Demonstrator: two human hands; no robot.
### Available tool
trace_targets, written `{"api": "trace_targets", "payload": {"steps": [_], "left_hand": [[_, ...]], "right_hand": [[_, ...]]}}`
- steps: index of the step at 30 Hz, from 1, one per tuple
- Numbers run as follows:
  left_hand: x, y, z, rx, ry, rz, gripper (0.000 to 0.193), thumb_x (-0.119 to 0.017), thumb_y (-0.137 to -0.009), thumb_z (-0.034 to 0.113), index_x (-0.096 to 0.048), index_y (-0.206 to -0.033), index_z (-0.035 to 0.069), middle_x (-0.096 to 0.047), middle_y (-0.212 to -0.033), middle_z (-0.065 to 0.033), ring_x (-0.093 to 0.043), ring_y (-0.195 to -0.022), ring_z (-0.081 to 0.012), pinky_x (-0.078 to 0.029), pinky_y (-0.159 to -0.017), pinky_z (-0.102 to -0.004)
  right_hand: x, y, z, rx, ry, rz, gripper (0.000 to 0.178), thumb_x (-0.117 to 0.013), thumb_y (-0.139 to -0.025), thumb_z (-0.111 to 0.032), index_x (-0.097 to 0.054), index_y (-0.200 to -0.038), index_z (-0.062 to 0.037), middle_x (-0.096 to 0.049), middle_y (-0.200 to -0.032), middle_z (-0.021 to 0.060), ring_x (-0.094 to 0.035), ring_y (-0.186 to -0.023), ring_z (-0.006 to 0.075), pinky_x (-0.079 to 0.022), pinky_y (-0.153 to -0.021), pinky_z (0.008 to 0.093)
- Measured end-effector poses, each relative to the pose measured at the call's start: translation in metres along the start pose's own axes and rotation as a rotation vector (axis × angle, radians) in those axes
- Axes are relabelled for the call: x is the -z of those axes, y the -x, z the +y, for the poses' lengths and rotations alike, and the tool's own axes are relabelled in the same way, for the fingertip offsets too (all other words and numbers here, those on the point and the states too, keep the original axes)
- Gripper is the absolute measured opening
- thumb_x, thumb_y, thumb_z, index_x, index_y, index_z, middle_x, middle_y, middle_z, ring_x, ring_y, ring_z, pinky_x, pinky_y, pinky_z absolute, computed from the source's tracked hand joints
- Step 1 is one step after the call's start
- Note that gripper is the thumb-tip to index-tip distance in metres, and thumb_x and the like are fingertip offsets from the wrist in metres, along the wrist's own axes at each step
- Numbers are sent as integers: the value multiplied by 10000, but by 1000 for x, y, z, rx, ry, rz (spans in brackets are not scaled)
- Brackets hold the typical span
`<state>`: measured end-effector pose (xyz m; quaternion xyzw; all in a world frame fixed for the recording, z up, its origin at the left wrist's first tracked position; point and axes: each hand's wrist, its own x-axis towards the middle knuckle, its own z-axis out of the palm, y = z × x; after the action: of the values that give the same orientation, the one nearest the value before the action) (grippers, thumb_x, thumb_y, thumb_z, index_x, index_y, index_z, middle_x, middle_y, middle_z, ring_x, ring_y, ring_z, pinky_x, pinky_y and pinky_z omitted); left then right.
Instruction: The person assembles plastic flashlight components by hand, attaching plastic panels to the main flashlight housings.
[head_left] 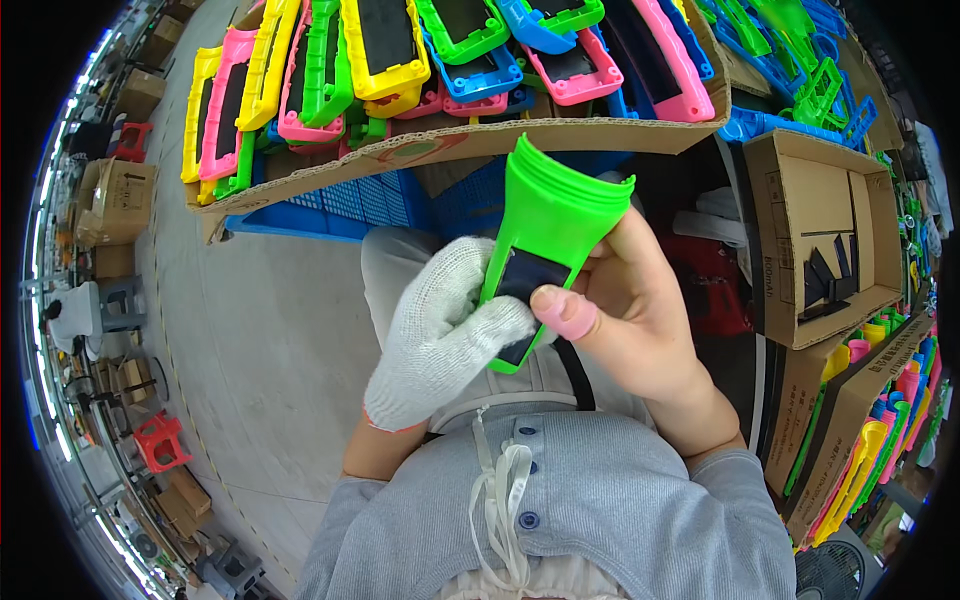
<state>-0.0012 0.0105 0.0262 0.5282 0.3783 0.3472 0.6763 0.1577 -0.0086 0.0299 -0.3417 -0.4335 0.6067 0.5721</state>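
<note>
Between my two hands, above my lap, is a bright green flared plastic housing [560, 205], its wide ridged end pointing away from me. A dark rectangular panel [533, 274] is set in its narrower part. My left hand [440, 330], in a white knitted glove, grips the narrow end with its thumb across the panel. My bare right hand [630, 310] holds the other side, its fingers behind the housing and its thumb, with a pink wrap on it, on the panel's edge. The fingers behind the housing are partly hidden.
Ahead, a cardboard box [450, 140] holds yellow, pink, green and blue housings over a blue crate [330, 205]. At right, an open carton [790, 200] contains dark flat pieces [830, 275]. Nearer stands another carton [835, 440] with colourful housings. Red stools [162, 442] stand at far left.
</note>
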Motion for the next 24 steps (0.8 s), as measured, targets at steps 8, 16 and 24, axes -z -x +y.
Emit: {"api": "trace_targets", "payload": {"steps": [8,16,24], "left_hand": [[-9,-6,5,24,-138,175,174,-602,-849,101,-548,-987,9,-564,-868,-44,-539,-759,-86,-450,-669,-231],[-1,-8,1,-60,-330,187,155,-605,-816,57,-569,-956,1,-604,-865,-86,-579,-774,-122,-466,-691,-263],[-3,3,10,-88,96,284,223,-553,-815,-38,-510,-1033,-26,-626,-919,-97,-609,-828,-141,-490,-749,-263]], "right_hand": [[3,-8,7,96,254,33,294,-617,-826,-76,-482,-1076,0,-538,-898,47,-533,-814,102,-469,-766,252],[12,-13,14,72,216,-6,431,-603,-855,-137,-392,-1200,14,-523,-1073,108,-534,-964,179,-457,-859,318],[12,6,34,2,479,-137,285,-699,-774,-154,-538,-953,-3,-547,-816,68,-550,-749,170,-466,-706,279]]}}
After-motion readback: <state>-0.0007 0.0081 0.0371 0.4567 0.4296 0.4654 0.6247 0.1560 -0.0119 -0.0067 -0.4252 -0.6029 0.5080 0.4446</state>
